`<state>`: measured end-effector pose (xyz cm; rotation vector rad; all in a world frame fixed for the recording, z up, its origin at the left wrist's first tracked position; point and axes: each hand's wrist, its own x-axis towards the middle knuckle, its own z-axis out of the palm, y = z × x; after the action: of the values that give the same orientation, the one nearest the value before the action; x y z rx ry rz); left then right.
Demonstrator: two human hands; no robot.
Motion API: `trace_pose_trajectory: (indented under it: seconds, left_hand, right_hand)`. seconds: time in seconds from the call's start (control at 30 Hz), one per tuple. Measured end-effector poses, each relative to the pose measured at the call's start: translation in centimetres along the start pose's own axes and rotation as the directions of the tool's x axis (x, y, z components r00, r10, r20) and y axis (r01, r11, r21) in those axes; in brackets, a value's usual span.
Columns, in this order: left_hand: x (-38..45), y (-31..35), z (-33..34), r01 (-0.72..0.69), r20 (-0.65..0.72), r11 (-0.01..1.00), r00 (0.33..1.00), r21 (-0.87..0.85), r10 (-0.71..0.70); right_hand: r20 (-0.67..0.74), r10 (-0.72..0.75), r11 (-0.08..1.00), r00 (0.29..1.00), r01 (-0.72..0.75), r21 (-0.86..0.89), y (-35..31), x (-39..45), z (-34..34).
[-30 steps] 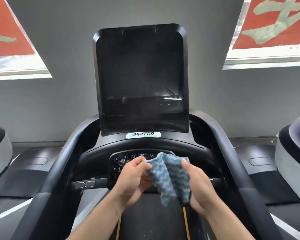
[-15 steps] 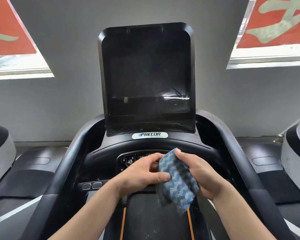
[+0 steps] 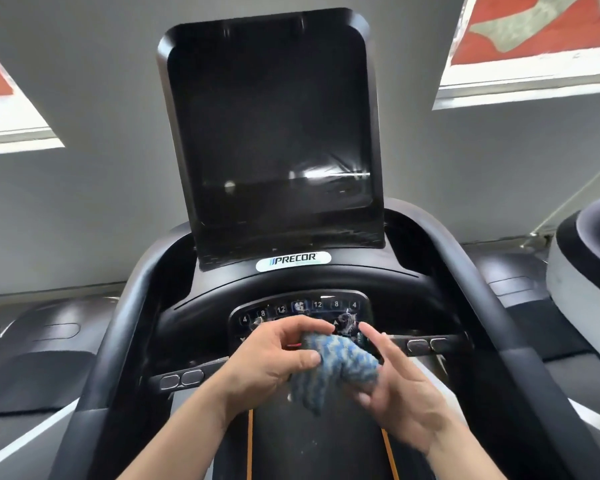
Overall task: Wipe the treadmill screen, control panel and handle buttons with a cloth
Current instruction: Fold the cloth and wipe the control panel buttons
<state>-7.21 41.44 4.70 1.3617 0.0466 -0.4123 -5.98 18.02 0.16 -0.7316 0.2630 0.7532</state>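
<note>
While the left hand (image 3: 274, 358) grips the bunched blue-white cloth (image 3: 336, 367) with curled fingers, the right hand (image 3: 400, 393) supports it, fingers extended. Cloth sits just before the control panel (image 3: 300, 308), below the dark screen (image 3: 274, 133).

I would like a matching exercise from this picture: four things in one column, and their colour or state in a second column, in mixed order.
Things:
1. cloth
2. screen
3. left hand
4. PRECOR badge

Descriptions:
A. dark, switched off
B. blue and white, bunched
C. white oval below the screen
D. grips the cloth

Pairs: 1-B, 2-A, 3-D, 4-C
</note>
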Motion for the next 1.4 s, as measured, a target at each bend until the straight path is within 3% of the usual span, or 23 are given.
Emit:
trace_pose_trajectory:
  seconds: [0.1,0.27,0.47,0.57,0.73,0.87,0.97,1.03,1.1,1.23,1.3,1.4]
  left_hand:
    - [0.5,0.2,-0.1,-0.004,-0.096,0.999,0.995,-0.041,0.0]
    - [0.2,0.4,-1.4,0.025,-0.213,0.998,0.977,0.049,-0.014]
    - [-0.7,1.1,-2.4,0.039,-0.087,0.946,0.996,0.321,-0.012]
    - [-0.7,1.5,-2.5,0.027,-0.099,0.874,0.995,0.486,0.024]
    - [-1.1,1.5,-2.9,0.037,-0.181,0.633,0.97,0.773,0.163]
    - [-1.5,0.9,-2.7,-0.027,-0.102,0.486,0.966,0.873,0.236]
    - [-1.6,0.1,-2.6,-0.056,-0.074,0.489,0.967,0.87,0.244]
    - [-1.7,0.0,-2.5,-0.076,-0.045,0.533,0.977,0.842,0.209]
    - [-1.7,0.2,-2.5,-0.058,-0.045,0.57,0.985,0.82,0.165]
    - [-1.3,-0.3,-2.1,0.011,-0.127,0.663,0.984,0.748,0.127]
    - [-1.0,-0.9,-1.6,0.021,-0.173,0.681,0.972,0.732,0.156]
    - [-0.3,-2.0,0.2,0.026,-0.256,0.708,0.941,0.706,0.221]
  right_hand:
    - [0.016,-0.021,1.0,1.0,0.021,-0.005,1.5,0.0,-0.1]
    - [-0.134,-0.175,0.984,0.975,0.172,-0.038,1.1,0.3,0.8]
    - [-0.045,-0.283,0.953,0.958,0.276,-0.124,-0.3,-0.2,2.9]
    - [-0.044,-0.318,0.924,0.947,0.3,-0.237,-0.1,0.2,3.2]
    - [-0.097,-0.404,0.863,0.91,0.343,-0.37,0.1,0.6,3.2]
    - [-0.059,-0.456,0.696,0.888,0.315,-0.645,0.4,0.2,2.7]
    - [0.053,-0.398,0.355,0.916,0.207,-0.912,1.5,-0.1,2.2]
    - [0.051,-0.435,0.196,0.899,0.15,-0.969,2.5,0.0,1.8]
    - [0.019,-0.508,0.237,0.861,0.161,-0.958,2.8,0.2,1.4]
    - [-0.088,-0.472,0.548,0.877,0.214,-0.809,1.9,0.1,0.8]
    - [-0.126,-0.483,0.609,0.867,0.229,-0.759,1.9,0.0,0.5]
    - [-0.266,-0.588,0.648,0.764,0.248,-0.72,2.7,0.5,0.4]
